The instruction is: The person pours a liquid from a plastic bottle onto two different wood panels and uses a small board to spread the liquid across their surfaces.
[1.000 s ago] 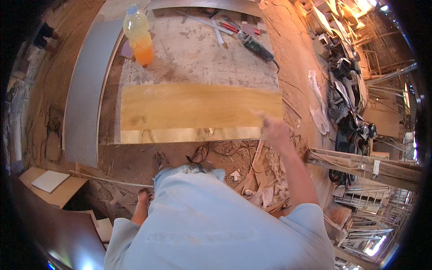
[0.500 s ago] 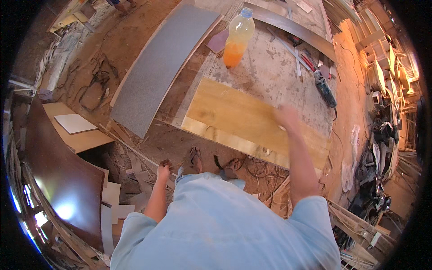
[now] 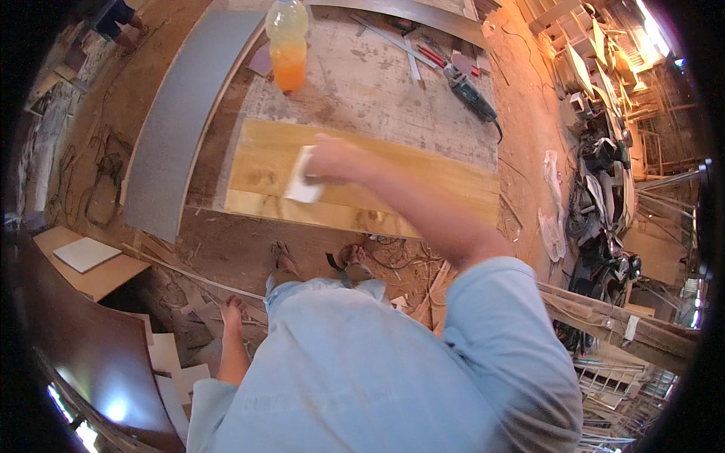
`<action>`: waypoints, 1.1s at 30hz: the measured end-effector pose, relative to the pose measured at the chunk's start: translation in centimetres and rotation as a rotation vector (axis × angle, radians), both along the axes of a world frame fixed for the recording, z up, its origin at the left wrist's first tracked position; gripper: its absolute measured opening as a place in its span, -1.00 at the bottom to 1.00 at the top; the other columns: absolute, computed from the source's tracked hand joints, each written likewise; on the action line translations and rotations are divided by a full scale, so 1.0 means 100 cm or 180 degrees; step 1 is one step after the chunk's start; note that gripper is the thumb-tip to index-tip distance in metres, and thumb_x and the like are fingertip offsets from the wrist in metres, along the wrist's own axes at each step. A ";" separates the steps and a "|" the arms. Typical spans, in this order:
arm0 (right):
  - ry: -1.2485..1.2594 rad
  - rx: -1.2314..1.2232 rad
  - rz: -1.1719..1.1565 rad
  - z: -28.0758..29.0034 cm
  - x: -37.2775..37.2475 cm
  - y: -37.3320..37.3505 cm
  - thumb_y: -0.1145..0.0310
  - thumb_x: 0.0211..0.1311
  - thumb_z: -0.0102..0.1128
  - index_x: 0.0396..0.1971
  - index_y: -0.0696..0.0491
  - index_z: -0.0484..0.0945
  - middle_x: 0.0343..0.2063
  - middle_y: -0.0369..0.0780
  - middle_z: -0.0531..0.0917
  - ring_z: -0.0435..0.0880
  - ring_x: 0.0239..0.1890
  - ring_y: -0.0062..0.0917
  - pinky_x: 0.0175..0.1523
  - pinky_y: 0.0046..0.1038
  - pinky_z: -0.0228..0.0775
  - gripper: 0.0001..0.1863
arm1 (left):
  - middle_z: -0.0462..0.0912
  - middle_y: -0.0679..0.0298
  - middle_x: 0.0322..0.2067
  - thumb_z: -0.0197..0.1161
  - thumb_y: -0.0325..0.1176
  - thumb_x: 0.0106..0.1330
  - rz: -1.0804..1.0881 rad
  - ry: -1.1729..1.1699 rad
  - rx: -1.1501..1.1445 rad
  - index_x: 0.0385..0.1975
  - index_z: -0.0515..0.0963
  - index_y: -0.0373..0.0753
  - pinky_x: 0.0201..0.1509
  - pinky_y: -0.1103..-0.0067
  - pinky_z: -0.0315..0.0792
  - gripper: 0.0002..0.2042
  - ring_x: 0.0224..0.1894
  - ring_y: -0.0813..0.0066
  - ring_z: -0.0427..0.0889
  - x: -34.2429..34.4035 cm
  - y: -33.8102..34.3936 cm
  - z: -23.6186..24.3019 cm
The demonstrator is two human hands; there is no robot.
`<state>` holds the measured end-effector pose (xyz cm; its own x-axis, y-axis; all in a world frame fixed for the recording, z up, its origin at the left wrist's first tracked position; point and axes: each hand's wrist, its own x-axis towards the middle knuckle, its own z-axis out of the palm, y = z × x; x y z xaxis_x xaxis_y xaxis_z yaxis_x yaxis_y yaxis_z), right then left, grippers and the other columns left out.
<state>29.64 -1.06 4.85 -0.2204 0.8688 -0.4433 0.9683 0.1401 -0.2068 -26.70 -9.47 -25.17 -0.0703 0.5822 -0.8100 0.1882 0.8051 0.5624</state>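
Note:
My right hand (image 3: 332,160) is closed on a white rectangular sheet (image 3: 303,185), pressed flat toward the left part of a yellowish wooden board (image 3: 393,166). The hand is slightly blurred, and its fingers hide the sheet's upper part. The board lies along the near side of a worn table (image 3: 355,83), with a paler strip along its front edge. My left hand (image 3: 232,308) hangs low at my side, away from the board, its fingers loosely apart and nothing seen in them.
A clear bottle (image 3: 288,57) of orange liquid stands behind the board. A long grey panel (image 3: 192,98) lies on the left. An angle grinder (image 3: 470,94) with its cord rests at the table's right side. Wood scraps and a dark glossy panel (image 3: 83,340) are at lower left.
My right hand has swept left along the board from its right part, and the white sheet now shows beneath it. My view has shifted to the right. My left hand stays low.

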 end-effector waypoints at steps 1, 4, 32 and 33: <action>0.0231 0.0042 -0.0106 -0.008 0.044 -0.043 0.26 0.18 0.24 -0.27 -0.08 0.77 -0.23 -0.20 0.79 0.78 -0.24 -0.25 -0.15 -0.13 0.59 -0.81 | 0.60 0.18 -0.22 0.16 -0.37 0.37 -0.0178 0.0016 -0.0011 0.13 0.41 -0.25 -0.47 0.53 0.43 -0.65 -0.36 0.44 0.61 0.020 -0.004 0.007; 0.0066 0.0560 -0.0255 0.002 0.153 -0.207 0.24 0.22 0.26 -0.09 -0.16 0.73 -0.14 -0.16 0.69 0.66 -0.11 -0.20 -0.01 -0.18 0.51 -0.73 | 0.61 0.21 -0.26 0.15 -0.34 0.41 -0.0563 0.0135 -0.0047 0.06 0.47 -0.28 -0.46 0.52 0.45 -0.71 -0.35 0.44 0.63 0.064 -0.024 0.024; -0.0124 0.0140 0.1293 0.027 -0.147 0.077 0.35 0.15 0.24 -0.07 -0.13 0.70 -0.38 -0.10 0.75 0.74 -0.30 -0.12 -0.19 -0.15 0.58 -0.68 | 0.67 0.17 -0.16 0.17 -0.38 0.36 0.0447 0.0303 -0.0299 0.11 0.50 -0.33 -0.39 0.50 0.52 -0.65 -0.30 0.37 0.70 -0.021 -0.075 0.025; -0.0001 0.0150 0.1477 0.024 -0.142 0.075 0.38 0.16 0.22 -0.08 -0.17 0.70 -0.38 -0.12 0.75 0.74 -0.28 -0.14 -0.16 -0.14 0.58 -0.69 | 0.67 0.17 -0.17 0.17 -0.39 0.35 0.0292 0.0484 -0.0324 0.12 0.49 -0.33 -0.39 0.50 0.51 -0.65 -0.30 0.36 0.70 -0.026 -0.086 0.019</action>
